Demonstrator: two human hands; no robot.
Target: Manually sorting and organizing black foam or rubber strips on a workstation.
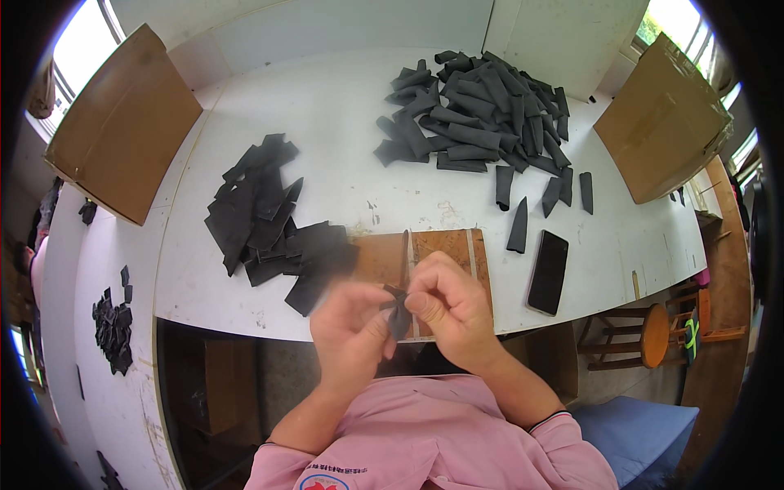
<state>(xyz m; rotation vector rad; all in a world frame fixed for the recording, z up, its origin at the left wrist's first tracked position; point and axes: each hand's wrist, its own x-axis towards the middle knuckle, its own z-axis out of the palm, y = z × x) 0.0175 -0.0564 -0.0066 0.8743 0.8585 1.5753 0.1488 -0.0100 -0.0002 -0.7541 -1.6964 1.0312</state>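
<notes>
Close to the table's front edge, my left hand (351,325) and my right hand (454,312) meet over a small dark grey piece of sheet material (399,320), pinched between their fingertips. Its exact shape is partly hidden by my fingers, and the left hand is slightly blurred. Just beyond lies a brown board (377,260) with pale strips across it. Left of the board spreads a heap of flat dark grey pieces (260,214). At the far right of centre is a large pile of similar pieces rolled into tapered tubes (482,110), a few lying loose nearer me.
A black phone (548,273) rests on the white table (343,163), right of the board. Cardboard boxes stand at the left (126,122) and right (663,122). Another dark heap (113,331) lies on a surface at far left. A wooden stool (654,336) stands at lower right.
</notes>
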